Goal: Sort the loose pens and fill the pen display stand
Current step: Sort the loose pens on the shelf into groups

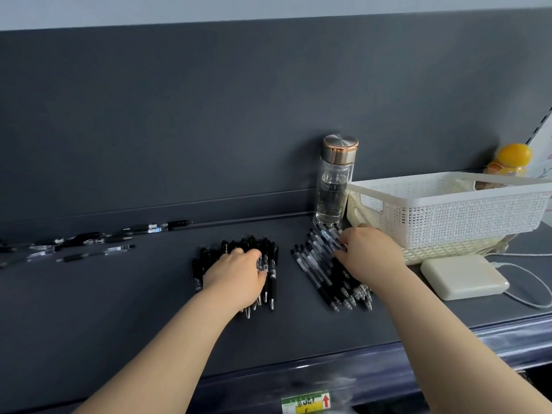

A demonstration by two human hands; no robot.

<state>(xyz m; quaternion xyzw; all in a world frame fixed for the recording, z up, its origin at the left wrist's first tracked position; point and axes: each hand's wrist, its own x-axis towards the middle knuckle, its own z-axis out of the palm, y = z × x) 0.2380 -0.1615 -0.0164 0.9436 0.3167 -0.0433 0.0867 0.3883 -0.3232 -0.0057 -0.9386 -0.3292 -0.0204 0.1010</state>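
Observation:
Two sorted heaps of pens lie on the dark shelf (119,309). My left hand (236,273) rests on the left heap of black pens (270,264), its fingers curled over a few of them. On the right heap of clear-barrelled pens (316,264) lies my right hand (367,252), fingertips on the pens at the heap's far end. Several loose pens (98,240) are scattered along the back left of the shelf. No pen display stand is in view.
A glass bottle with a metal cap (334,180) stands at the back wall. A white plastic basket (448,204) sits on the right, over a cream woven one. A white power bank (464,276) with a cable lies in front of it.

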